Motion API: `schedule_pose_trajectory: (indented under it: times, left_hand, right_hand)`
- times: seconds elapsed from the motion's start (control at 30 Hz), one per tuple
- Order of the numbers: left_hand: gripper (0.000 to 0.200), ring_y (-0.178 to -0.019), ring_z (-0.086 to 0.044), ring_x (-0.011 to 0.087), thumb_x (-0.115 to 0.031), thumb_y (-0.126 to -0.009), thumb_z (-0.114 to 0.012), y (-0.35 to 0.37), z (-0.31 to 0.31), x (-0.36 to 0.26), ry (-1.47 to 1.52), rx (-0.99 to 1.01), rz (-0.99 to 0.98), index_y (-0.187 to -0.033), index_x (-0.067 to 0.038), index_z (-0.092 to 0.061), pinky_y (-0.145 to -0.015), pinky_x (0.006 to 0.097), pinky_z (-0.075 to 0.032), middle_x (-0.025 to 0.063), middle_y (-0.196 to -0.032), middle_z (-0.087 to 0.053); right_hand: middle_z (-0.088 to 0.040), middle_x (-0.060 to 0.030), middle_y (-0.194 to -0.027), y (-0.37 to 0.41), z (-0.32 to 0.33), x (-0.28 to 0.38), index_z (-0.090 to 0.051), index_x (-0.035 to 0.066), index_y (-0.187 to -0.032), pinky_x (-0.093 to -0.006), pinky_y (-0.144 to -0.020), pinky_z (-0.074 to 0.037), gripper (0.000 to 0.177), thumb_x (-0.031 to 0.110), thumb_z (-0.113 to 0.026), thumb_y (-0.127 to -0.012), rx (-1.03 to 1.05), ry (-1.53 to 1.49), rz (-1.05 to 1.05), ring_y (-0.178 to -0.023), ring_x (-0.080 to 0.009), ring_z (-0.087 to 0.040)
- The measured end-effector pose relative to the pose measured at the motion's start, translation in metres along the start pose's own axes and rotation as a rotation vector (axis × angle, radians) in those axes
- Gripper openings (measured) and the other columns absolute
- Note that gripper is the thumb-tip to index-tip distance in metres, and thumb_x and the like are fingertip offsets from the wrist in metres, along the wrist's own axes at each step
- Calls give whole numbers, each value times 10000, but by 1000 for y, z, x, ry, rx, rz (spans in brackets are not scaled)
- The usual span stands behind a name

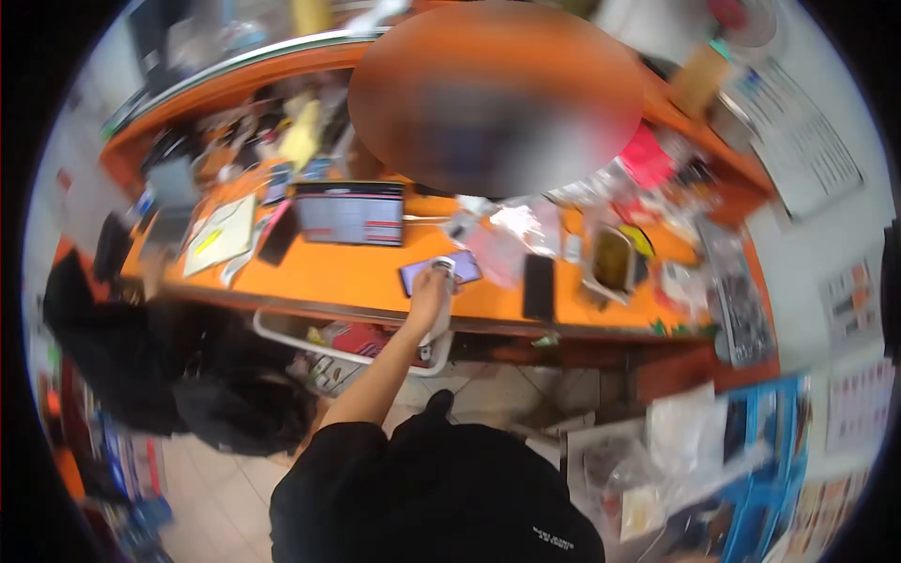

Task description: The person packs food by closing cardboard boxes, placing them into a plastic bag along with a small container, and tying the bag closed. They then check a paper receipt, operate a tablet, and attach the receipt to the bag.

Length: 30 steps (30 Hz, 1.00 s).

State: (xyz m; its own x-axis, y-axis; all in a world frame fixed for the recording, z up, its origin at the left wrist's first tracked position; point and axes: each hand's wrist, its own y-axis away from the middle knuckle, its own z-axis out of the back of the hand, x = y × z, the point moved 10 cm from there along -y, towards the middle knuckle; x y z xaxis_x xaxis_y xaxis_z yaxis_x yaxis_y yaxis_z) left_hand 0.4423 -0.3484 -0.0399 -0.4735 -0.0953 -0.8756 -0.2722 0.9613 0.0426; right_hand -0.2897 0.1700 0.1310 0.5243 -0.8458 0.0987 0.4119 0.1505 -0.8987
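My left hand (430,284) reaches over the orange desk (366,272) from the near side, its fingers closed around a slim white object (445,305) that is too blurred to name. Just behind and beside the fingers, a phone with a lit purple screen (465,266) lies flat on the desk. A tablet (351,219) with a lit screen stands behind and to the left of the hand. To the right, a black phone (539,287) lies near the desk's front edge. My right hand does not show.
At the left, a person in dark clothes (188,366) has a hand (153,274) at the desk. An open notebook (221,235), clear plastic bags (526,225) and a brown-filled container (612,260) lie on the desk. A white bin (282,328) sits below its edge.
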Motion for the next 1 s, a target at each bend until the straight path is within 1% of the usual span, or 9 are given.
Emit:
schedule_pose_trajectory:
  times: [0.07, 0.13, 0.17, 0.23, 0.3, 0.63, 0.73, 0.8, 1.0]
  left_hand:
    - [194, -748, -641, 177, -144, -954, -476, 60, -103, 32, -33, 265, 286, -1030, 11, -565, -663, 294, -535, 128, -874, -658]
    - [232, -919, -657, 244, -118, -967, -460, 128, -193, 44, 42, 582, 382, -1097, 50, -552, -808, 352, -547, 191, -1043, -645]
    - [262, -963, -645, 262, -118, -972, -454, 159, -227, 45, 26, 717, 410, -1138, 69, -532, -847, 368, -538, 203, -1071, -631]
    - [264, -951, -645, 235, -137, -970, -469, 213, -274, 45, -31, 908, 432, -1109, 71, -551, -836, 341, -532, 194, -1058, -638]
    - [261, -926, -647, 202, -148, -968, -481, 257, -302, 44, -60, 1023, 491, -1083, 68, -570, -817, 313, -529, 180, -1035, -650]
    - [167, -677, -554, 68, -118, -915, -560, 361, -343, 42, -395, 1426, 156, -994, 25, -594, -596, 273, -454, 65, -723, -637]
    - [197, -798, -584, 83, -102, -911, -556, 383, -353, 42, -157, 1452, 350, -1053, 34, -569, -704, 265, -472, 81, -841, -656]
    - [224, -965, -608, 157, -58, -915, -509, 375, -363, 35, -293, 1490, 278, -1116, 36, -534, -853, 304, -472, 136, -1035, -639]
    - [363, -1097, -562, 284, -25, -796, -562, 427, -426, -1, -285, 1839, -813, -1158, -16, -546, -952, 415, -411, 146, -1111, -614]
  right_hand:
    - [-616, -234, -1045, -33, 90, 135, -586, -29, -1096, -432, -793, -483, 320, 215, -525, -898, -82, 110, 185, -934, -356, -595]
    - [-628, -176, -1049, -51, 91, 203, -603, -28, -1072, -376, -853, -458, 339, 245, -484, -910, 272, -868, -1, -927, -287, -594]
    - [-617, -141, -1078, -39, 92, 245, -614, -26, -1058, -345, -887, -440, 288, 178, -513, -881, 430, -791, 82, -980, -237, -579]
    - [-581, -133, -1153, 16, 84, 304, -642, 2, -937, -368, -949, -421, 130, 70, -600, -835, 939, -1569, -616, -1075, -231, -542]
    - [-544, -159, -1244, 37, 95, 347, -660, 13, -925, -355, -960, -394, 122, 22, -624, -809, 1072, -1763, -471, -1130, -240, -512]
    - [-652, -101, -962, 58, 77, 292, -717, 28, -843, -289, -795, -460, 100, -13, -674, -762, 921, -1419, -529, -865, -156, -602]
    - [-626, -61, -772, 35, 99, 250, -289, 72, -1427, -211, -677, -461, 754, -73, -634, -772, 629, -1519, -578, -733, -116, -596]
    - [-612, -59, -744, 14, 111, 181, 2, 87, -1472, -169, -576, -429, 945, -106, -605, -774, 512, -1276, -603, -663, -88, -582]
    - [-596, -37, -711, 7, 147, 98, -73, 85, -1473, -160, -516, -396, 905, -126, -595, -765, 486, -1080, -733, -589, -34, -513]
